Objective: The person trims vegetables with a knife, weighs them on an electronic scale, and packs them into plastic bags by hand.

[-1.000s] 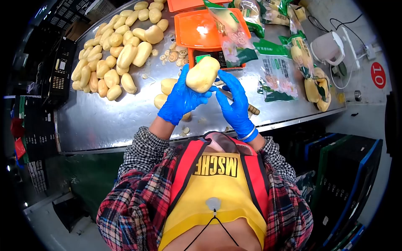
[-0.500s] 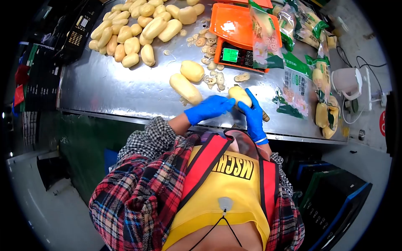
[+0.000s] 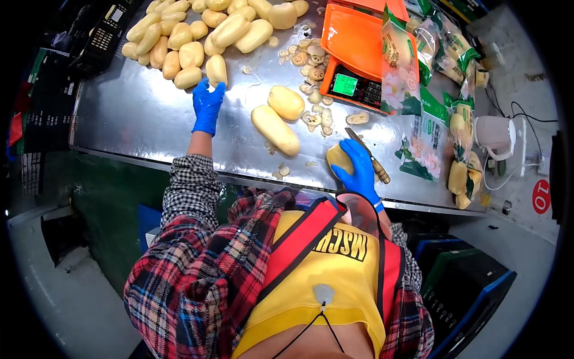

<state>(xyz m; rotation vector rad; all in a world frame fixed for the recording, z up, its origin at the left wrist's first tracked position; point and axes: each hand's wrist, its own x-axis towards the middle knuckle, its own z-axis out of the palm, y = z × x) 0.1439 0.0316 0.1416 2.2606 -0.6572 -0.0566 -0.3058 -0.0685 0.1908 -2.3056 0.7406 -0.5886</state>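
My left hand (image 3: 208, 107), in a blue glove, reaches to the near edge of the pile of peeled lotus root pieces (image 3: 191, 55). Its fingertips are at the lower end of one piece (image 3: 216, 70), with the fingers apart. My right hand (image 3: 357, 170), also gloved, is wrapped over a lotus root piece (image 3: 336, 160) on the metal table. Just right of that hand lies a knife (image 3: 376, 163) with a wooden handle. Two more pieces (image 3: 275, 129) rest side by side between my hands.
An orange scale (image 3: 353, 84) with a lit display stands at the back. Small cut slices (image 3: 311, 63) lie beside it. Packed bags (image 3: 460, 122) and a flat printed bag (image 3: 423, 140) are on the right. A pale pitcher (image 3: 495, 134) stands beyond them, black crate (image 3: 107, 42) far left.
My left hand has left the piece near my right hand and moved left to the pile. My right hand keeps its piece, now lower on the table. The view has shifted.
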